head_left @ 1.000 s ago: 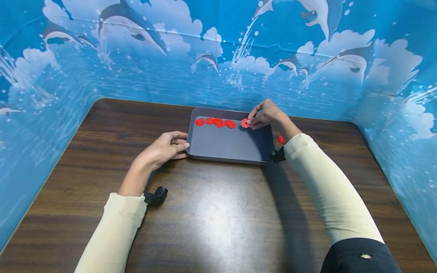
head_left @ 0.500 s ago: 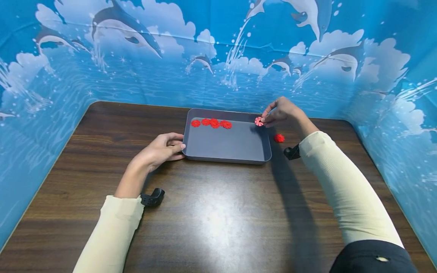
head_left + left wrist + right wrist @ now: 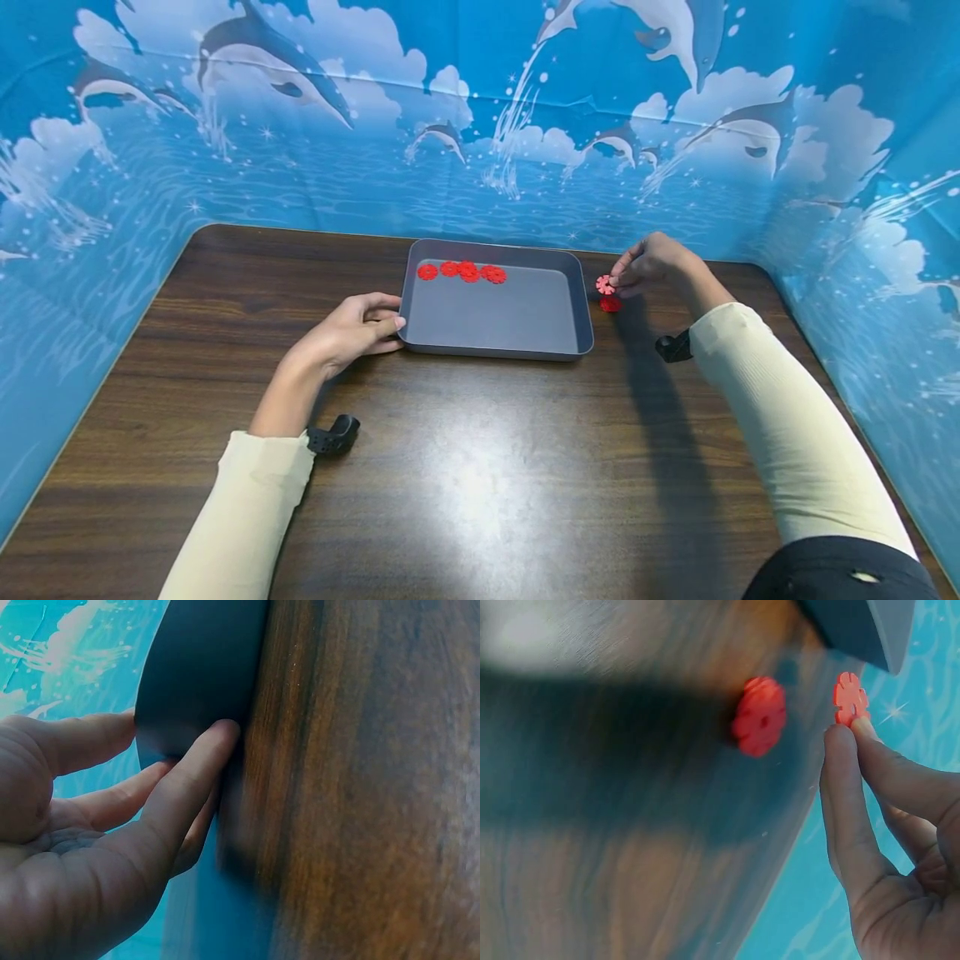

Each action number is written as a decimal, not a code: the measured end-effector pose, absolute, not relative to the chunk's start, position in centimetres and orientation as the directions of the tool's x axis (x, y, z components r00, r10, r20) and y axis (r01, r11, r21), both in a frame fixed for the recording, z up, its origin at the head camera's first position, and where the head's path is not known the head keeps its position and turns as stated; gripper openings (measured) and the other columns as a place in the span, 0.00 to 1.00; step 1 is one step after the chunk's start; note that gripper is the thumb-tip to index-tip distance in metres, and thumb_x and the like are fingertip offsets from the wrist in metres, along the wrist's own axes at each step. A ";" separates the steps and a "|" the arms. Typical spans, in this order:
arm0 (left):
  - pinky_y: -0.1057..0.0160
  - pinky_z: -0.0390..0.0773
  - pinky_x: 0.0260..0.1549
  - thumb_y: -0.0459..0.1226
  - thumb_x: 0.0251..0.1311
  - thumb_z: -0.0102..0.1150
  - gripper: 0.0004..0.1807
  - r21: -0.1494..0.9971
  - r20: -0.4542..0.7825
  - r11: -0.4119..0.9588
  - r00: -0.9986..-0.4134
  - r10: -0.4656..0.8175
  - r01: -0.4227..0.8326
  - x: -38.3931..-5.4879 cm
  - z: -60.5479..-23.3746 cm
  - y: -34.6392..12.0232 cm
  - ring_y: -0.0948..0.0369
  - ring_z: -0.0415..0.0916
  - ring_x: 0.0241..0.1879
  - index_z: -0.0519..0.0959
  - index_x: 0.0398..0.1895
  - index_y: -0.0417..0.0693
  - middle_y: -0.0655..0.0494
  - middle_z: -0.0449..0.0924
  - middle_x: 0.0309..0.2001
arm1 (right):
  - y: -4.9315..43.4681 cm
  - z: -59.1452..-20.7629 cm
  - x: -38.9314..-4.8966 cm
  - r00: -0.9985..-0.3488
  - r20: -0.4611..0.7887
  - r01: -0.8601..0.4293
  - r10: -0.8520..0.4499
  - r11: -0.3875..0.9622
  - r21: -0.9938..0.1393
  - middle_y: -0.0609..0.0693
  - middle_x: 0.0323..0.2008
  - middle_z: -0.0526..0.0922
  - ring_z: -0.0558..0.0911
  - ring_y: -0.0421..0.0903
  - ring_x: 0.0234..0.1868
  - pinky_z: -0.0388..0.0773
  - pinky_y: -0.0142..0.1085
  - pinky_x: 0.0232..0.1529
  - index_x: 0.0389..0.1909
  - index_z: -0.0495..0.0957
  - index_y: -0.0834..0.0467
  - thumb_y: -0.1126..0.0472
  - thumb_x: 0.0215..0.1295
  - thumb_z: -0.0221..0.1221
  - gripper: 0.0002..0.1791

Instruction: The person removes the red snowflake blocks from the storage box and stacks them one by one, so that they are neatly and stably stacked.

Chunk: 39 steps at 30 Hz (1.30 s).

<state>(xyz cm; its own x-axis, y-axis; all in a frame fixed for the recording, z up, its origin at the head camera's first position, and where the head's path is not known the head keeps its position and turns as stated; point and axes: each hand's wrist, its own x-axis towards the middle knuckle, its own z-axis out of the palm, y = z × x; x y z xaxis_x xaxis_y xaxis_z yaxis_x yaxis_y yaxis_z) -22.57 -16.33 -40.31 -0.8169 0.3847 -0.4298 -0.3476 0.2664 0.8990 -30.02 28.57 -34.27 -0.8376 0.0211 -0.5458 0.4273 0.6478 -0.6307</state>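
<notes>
My right hand (image 3: 651, 265) pinches a red notched plastic disc (image 3: 849, 697) between thumb and fingertips, just outside the tray's right side. Right below it, a small pile of similar red discs (image 3: 760, 720) lies on the table; in the head view the held disc nearly overlaps that pile (image 3: 611, 305). My left hand (image 3: 352, 335) rests against the left end of a dark grey rectangular tray (image 3: 495, 352), its extended fingers (image 3: 202, 757) touching the outer wall. Inside the tray, several red discs (image 3: 468, 272) lie in a row along the back, some overlapping.
The tray stands on a dark wooden table (image 3: 480, 467) near its back edge. A blue dolphin-print cloth (image 3: 360, 167) hangs behind and at both sides. Black bands circle both wrists.
My right hand has carried the pinched disc rightward, from above the tray's back right area, past its rim, to above the loose pile. My left hand stays at the tray's left end.
</notes>
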 end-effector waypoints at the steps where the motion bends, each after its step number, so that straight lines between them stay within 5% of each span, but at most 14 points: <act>1: 0.57 0.80 0.73 0.31 0.84 0.47 0.33 0.899 -0.430 0.267 -0.817 0.385 -0.347 -22.6 -40.3 -16.3 0.43 0.69 0.74 0.50 0.86 0.36 0.31 0.61 0.76 | 28.9 -34.5 -29.9 -0.833 -0.553 0.438 0.024 0.641 -0.631 0.50 0.32 0.88 0.90 0.43 0.33 0.94 0.48 0.55 0.50 0.83 0.74 0.72 0.74 0.64 0.09; 19: 0.55 0.81 0.73 0.31 0.84 0.48 0.34 0.901 -0.421 0.280 -0.820 0.386 -0.331 -22.7 -40.5 -16.3 0.43 0.70 0.73 0.51 0.86 0.36 0.31 0.61 0.76 | 30.4 -36.4 -29.4 -0.778 -0.629 0.514 0.013 0.589 -0.624 0.50 0.30 0.88 0.90 0.42 0.32 0.95 0.41 0.48 0.46 0.83 0.70 0.74 0.75 0.61 0.04; 26: 0.54 0.80 0.73 0.31 0.84 0.47 0.33 0.901 -0.420 0.282 -0.823 0.383 -0.328 -22.6 -40.5 -16.4 0.42 0.70 0.73 0.51 0.86 0.36 0.31 0.62 0.76 | 29.7 -36.5 -29.4 -0.793 -0.608 0.479 0.041 0.658 -0.581 0.52 0.33 0.88 0.90 0.43 0.32 0.96 0.41 0.46 0.54 0.80 0.73 0.70 0.78 0.60 0.11; 39: 0.56 0.82 0.72 0.31 0.84 0.47 0.33 0.902 -0.420 0.281 -0.822 0.384 -0.329 -22.7 -40.5 -16.4 0.44 0.71 0.72 0.51 0.86 0.36 0.31 0.62 0.75 | 28.9 -36.0 -29.3 -0.824 -0.566 0.419 0.021 0.695 -0.585 0.51 0.30 0.88 0.89 0.42 0.30 0.96 0.42 0.45 0.49 0.80 0.72 0.69 0.77 0.62 0.08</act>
